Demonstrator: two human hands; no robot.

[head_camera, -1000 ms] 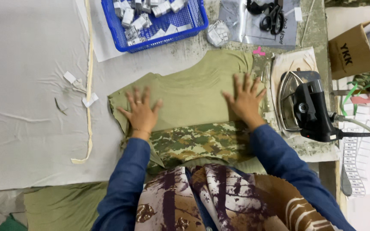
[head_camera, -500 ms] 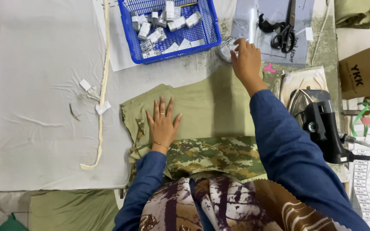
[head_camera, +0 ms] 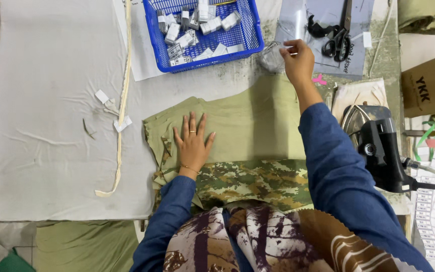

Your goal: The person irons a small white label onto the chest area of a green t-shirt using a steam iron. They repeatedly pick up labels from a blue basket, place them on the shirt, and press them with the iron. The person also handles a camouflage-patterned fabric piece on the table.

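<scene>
Right hand (head_camera: 298,60) unmoved, pinching small clear bag (head_camera: 272,56); left hand (head_camera: 193,143) stays flat, open on olive-green garment (head_camera: 250,126).

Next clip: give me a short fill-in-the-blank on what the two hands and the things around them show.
1. The left hand lies flat, fingers spread, on the ____ green cloth.
2. The right hand reaches toward a small clear bag beside the ____ plastic basket.
3. Black ____ lie on the grey sheet beyond the right hand.
4. A black iron stands to the person's ____.

Missing words: olive; blue; scissors; right
</scene>
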